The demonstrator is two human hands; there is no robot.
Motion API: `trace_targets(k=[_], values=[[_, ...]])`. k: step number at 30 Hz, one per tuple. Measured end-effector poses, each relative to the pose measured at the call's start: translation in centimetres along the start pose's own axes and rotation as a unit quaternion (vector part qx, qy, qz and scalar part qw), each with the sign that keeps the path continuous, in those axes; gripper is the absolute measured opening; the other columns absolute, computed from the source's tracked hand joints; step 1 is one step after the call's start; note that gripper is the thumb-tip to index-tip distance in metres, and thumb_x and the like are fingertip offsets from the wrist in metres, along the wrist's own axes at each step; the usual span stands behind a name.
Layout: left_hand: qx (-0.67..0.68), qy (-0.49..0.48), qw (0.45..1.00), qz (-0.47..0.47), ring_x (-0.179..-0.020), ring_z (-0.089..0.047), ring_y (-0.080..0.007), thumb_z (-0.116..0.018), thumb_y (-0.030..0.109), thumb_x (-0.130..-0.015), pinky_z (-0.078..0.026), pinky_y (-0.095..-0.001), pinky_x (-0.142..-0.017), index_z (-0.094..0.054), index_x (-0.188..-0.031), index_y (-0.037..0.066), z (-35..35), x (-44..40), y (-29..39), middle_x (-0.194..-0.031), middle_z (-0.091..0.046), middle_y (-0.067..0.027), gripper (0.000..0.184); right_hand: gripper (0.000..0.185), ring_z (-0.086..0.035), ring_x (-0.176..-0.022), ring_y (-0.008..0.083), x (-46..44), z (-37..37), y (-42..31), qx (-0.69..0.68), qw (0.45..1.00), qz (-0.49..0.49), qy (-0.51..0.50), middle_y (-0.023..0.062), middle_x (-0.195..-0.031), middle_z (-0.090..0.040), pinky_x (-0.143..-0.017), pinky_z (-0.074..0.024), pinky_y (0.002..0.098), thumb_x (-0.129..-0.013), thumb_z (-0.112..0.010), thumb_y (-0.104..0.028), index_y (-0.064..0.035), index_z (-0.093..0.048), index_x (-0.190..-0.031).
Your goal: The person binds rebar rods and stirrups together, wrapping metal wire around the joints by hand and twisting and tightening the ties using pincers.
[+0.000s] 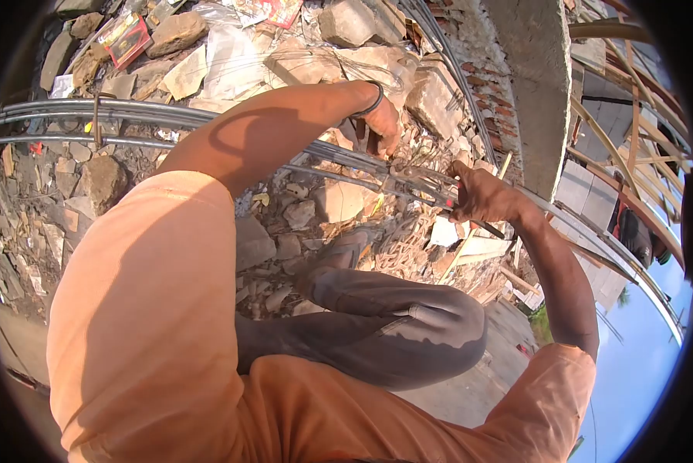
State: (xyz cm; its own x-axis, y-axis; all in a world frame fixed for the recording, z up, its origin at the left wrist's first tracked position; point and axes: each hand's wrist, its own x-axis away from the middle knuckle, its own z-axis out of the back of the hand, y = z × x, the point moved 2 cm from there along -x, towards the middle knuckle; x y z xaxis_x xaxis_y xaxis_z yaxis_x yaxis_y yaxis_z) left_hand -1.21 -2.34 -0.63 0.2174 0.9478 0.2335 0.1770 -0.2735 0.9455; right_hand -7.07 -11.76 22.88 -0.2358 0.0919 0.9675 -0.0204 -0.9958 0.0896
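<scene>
My right hand (481, 194) is closed around a pair of pliers (424, 176) with red on its handles. The jaws of the pliers point left, to the steel bars (346, 158). My left hand (383, 127), with a dark band at the wrist, is just above these bars near the jaws. Its fingers curl downward and press together; whatever they hold is too small to make out. The long grey bars run from the left edge, pass under my left forearm and continue beyond my right hand.
Broken stone and rubble (339, 201) cover the ground around my bent knee (447, 332) and foot. A concrete beam (528, 85) over brickwork rises at the upper right. Wooden poles (632, 116) stand at the far right. A red packet (126, 40) lies among stones at upper left.
</scene>
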Motion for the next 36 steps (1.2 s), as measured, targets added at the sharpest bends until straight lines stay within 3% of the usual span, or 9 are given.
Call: trace_targets(k=[2, 6, 13, 17, 19, 21, 27, 31, 36], values=[[0.008, -0.025, 1.000, 0.012, -0.090, -0.063, -0.0169, -0.068, 0.012, -0.075, -0.050, -0.0311, -0.077, -0.062, -0.120, 0.008, 0.2, 0.8, 0.6, -0.104, -0.069, -0.0057, 0.045, 0.055, -0.064, -0.080, 0.0362, 0.6, -0.3, -0.2, 0.151, 0.987, 0.018, 0.050, 0.0189, -0.091, -0.064, -0.073, -0.0509, 0.0455, -0.072, -0.072, -0.014, -0.0004, -0.044, -0.117], [-0.070, -0.048, 0.996, -0.002, -0.088, -0.061, -0.0155, -0.074, 0.017, -0.071, -0.050, -0.0319, -0.072, -0.061, -0.121, 0.009, -0.7, 2.9, 2.3, -0.101, -0.067, -0.0036, 0.052, 0.053, -0.056, -0.108, 0.0306, 2.4, -0.7, -1.7, 0.335, 0.924, 0.083, 0.166, 0.0164, -0.121, -0.052, -0.093, -0.0474, 0.0415, -0.083, -0.062, -0.022, -0.0021, -0.046, -0.130], [-0.105, 0.012, 0.993, 0.046, -0.077, -0.063, -0.0211, -0.078, 0.018, -0.073, -0.055, -0.0334, -0.064, -0.057, -0.122, 0.003, -1.8, 3.2, 2.5, -0.095, -0.064, -0.0108, 0.055, 0.047, -0.057, -0.106, 0.0287, 2.3, -2.1, -2.9, 0.478, 0.845, 0.043, 0.237, 0.0153, -0.113, -0.059, -0.096, -0.0439, 0.0412, -0.096, -0.045, -0.022, 0.0033, -0.044, -0.136], [-0.091, 0.003, 0.994, 0.056, -0.072, -0.066, -0.0229, -0.076, 0.014, -0.077, -0.057, -0.0342, -0.061, -0.059, -0.111, -0.005, -2.0, 1.6, 1.8, -0.091, -0.065, -0.0149, 0.043, 0.039, -0.066, -0.074, 0.0291, 1.6, 0.3, -3.3, 0.128, 0.989, -0.043, -0.066, 0.0187, -0.089, -0.065, -0.071, -0.0543, 0.0388, -0.100, -0.042, -0.030, 0.0054, -0.056, -0.106], [-0.106, 0.018, 0.991, 0.081, -0.067, -0.066, -0.0231, -0.075, 0.013, -0.078, -0.057, -0.0341, -0.058, -0.061, -0.102, -0.008, -2.5, 1.9, 2.5, -0.085, -0.067, -0.0156, 0.035, 0.046, -0.065, -0.058, 0.0225, 1.4, -0.1, -1.3, -0.293, 0.941, -0.112, -0.125, 0.0161, -0.081, -0.064, -0.053, -0.0582, 0.0342, -0.102, -0.041, -0.039, 0.0048, -0.055, -0.095], [-0.130, 0.043, 0.984, 0.113, -0.060, -0.065, -0.0222, -0.071, 0.011, -0.079, -0.056, -0.0331, -0.053, -0.064, -0.093, -0.010, -2.7, 3.2, 3.4, -0.078, -0.068, -0.0150, 0.027, 0.046, -0.066, -0.062, 0.0230, 1.2, -0.5, -1.0, -0.400, 0.898, -0.102, -0.154, 0.0159, -0.080, -0.063, -0.053, -0.0601, 0.0357, -0.101, -0.042, -0.038, 0.0065, -0.055, -0.098], [-0.310, 0.031, 0.949, 0.054, -0.053, -0.064, -0.0181, -0.053, 0.003, -0.082, -0.051, -0.0318, -0.046, -0.067, -0.088, -0.008, -4.3, 3.9, 4.8, -0.068, -0.069, -0.0123, 0.019, 0.045, -0.067, -0.063, 0.0242, 1.7, -1.1, -1.5, -0.466, 0.867, -0.089, -0.150, 0.0164, -0.079, -0.063, -0.053, -0.0606, 0.0365, -0.101, -0.044, -0.035, 0.0085, -0.055, -0.099], [-0.046, 0.140, 0.985, 0.084, -0.053, -0.065, -0.0217, -0.048, -0.005, -0.080, -0.053, -0.0323, -0.046, -0.064, -0.087, -0.012, -4.4, 4.4, 2.6, -0.071, -0.068, -0.0169, 0.019, 0.038, -0.066, -0.061, 0.0247, 1.3, -5.8, -2.9, -0.521, 0.846, -0.095, -0.052, 0.0163, -0.081, -0.063, -0.052, -0.0589, 0.0368, -0.103, -0.040, -0.030, 0.0068, -0.051, -0.103], [0.014, 0.165, 0.982, 0.095, -0.053, -0.064, -0.0215, -0.050, -0.003, -0.079, -0.054, -0.0322, -0.046, -0.063, -0.082, -0.012, -4.4, 4.3, 1.6, -0.071, -0.067, -0.0164, 0.017, 0.029, -0.065, -0.061, 0.0246, 0.6, -9.4, -2.9, -0.568, 0.819, -0.078, -0.006, 0.0152, -0.083, -0.063, -0.054, -0.0582, 0.0376, -0.103, -0.041, -0.025, 0.0032, -0.048, -0.104]])
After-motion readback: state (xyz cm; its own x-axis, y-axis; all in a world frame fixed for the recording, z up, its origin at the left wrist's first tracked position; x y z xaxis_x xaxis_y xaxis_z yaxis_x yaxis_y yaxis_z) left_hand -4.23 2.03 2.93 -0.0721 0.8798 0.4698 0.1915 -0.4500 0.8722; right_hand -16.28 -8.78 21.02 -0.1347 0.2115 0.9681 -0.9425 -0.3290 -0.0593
